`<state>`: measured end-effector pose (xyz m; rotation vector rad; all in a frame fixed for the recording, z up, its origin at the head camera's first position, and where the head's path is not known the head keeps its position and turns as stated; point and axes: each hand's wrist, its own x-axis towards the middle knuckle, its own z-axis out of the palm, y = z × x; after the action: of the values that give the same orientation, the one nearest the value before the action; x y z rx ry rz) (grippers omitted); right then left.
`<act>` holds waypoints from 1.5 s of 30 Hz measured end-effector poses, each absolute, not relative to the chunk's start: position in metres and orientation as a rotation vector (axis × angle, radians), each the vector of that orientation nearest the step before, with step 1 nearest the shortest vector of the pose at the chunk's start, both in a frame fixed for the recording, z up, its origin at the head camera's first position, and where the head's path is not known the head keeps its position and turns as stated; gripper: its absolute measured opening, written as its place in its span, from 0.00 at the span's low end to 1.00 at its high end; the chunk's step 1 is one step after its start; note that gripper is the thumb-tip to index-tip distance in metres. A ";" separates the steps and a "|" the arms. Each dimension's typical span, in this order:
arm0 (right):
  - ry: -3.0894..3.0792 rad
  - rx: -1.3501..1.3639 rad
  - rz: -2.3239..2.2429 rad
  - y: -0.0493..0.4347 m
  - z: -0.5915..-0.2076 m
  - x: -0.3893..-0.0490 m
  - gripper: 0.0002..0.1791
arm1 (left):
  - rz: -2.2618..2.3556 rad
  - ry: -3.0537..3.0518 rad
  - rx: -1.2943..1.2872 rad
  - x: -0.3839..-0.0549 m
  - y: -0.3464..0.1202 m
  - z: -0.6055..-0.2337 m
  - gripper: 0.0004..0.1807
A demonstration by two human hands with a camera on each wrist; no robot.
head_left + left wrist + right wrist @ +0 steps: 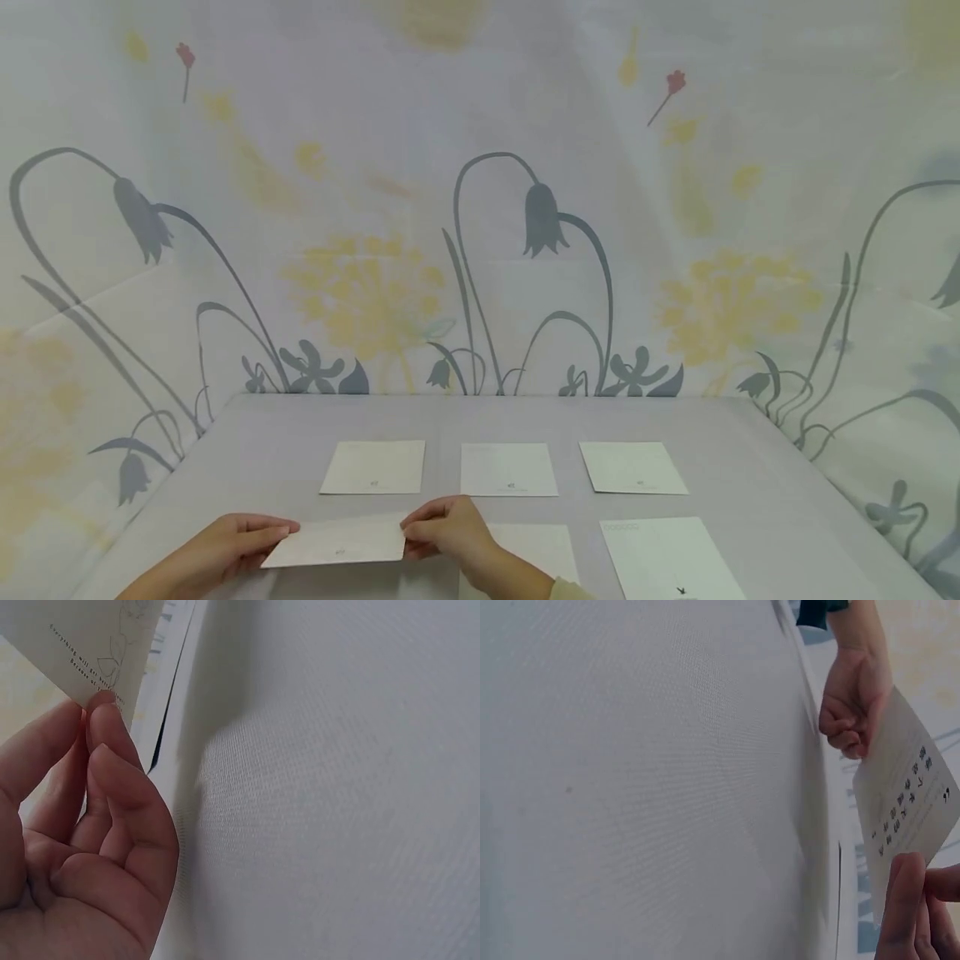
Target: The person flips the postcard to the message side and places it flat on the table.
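A white postcard (pixel 337 540) is held up over the near left of the table, its small printed mark facing up. My left hand (pixel 236 546) pinches its left end between thumb and fingers. At the opposite end my right hand (pixel 453 533) grips the edge. The left wrist view shows the underside of the postcard (pixel 82 645), with small lettering and a leaf line drawing, above my left hand (pixel 97 817). Larger dark characters appear on the postcard (pixel 907 787) in the right wrist view, between my left hand (pixel 855 697) and my right hand (pixel 915 915).
Across the back of the pale table (pixel 517 417) lie a left card (pixel 375 467), a middle card (pixel 508 469) and a right card (pixel 633 467). Nearer, one card (pixel 536 546) is partly covered by my right arm, beside another card (pixel 671 558). A flower-patterned curtain (pixel 360 125) hangs behind.
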<state>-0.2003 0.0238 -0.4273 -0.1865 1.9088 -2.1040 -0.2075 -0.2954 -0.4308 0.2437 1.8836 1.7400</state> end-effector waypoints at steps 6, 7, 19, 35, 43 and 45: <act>1.951 -0.165 -2.070 0.023 -0.427 -0.197 0.04 | 1.772 1.885 0.182 -0.207 -0.295 -0.431 0.15; 1.956 -0.163 -2.065 0.023 -0.428 -0.197 0.05 | 1.778 1.885 0.182 -0.206 -0.295 -0.431 0.14; 1.972 -0.155 -2.056 0.021 -0.431 -0.198 0.17 | 1.762 2.055 -0.011 -0.203 -0.283 -0.429 0.27; 2.006 -0.121 -2.025 0.021 -0.432 -0.190 0.23 | 1.618 2.232 -0.031 -0.200 -0.272 -0.431 0.30; 2.076 -0.124 -1.938 0.021 -0.437 -0.188 0.22 | 1.478 2.372 -0.021 -0.196 -0.265 -0.431 0.29; 2.095 -0.120 -1.914 0.021 -0.437 -0.188 0.22 | 1.469 2.380 -0.001 -0.195 -0.265 -0.432 0.28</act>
<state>-0.1880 0.0210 -0.4371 -0.1204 2.0955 -1.9137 -0.1955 -0.2649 -0.4316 -0.0013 2.3798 1.4688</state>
